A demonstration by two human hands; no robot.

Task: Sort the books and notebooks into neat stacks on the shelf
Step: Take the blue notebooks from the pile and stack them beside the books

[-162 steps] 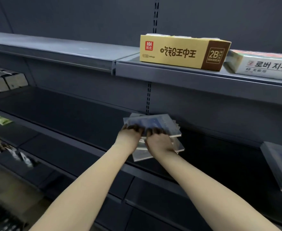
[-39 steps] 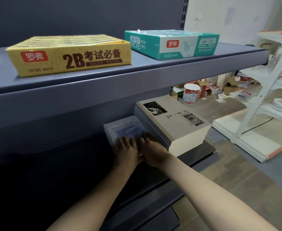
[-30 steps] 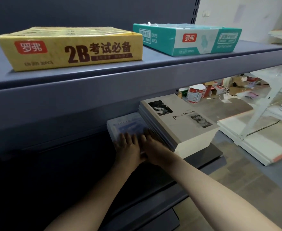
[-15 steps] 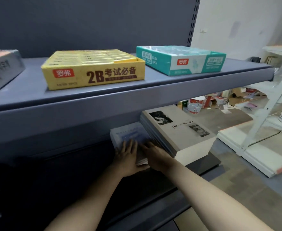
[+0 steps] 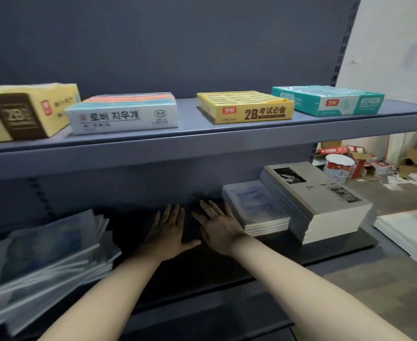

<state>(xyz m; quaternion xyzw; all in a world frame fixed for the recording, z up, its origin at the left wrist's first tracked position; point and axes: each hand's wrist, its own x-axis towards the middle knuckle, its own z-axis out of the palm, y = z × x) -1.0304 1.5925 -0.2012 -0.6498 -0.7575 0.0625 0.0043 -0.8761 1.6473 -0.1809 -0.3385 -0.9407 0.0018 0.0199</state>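
The squared stack of thin blue-covered notebooks (image 5: 256, 207) sits flush against the taller stack of grey-covered books (image 5: 313, 200) at the right end of the dark metal shelf (image 5: 325, 252), seemingly to save room, while the left hand (image 5: 169, 232) and right hand (image 5: 217, 227) hover empty just beside it, fingers straight and spread, the slumped blue pile (image 5: 47, 254) probably next.

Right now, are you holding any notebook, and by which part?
Nothing is held. Left hand and right hand are both open and spread over the dark shelf, just left of the blue notebook stack; no finger curls round its edge.
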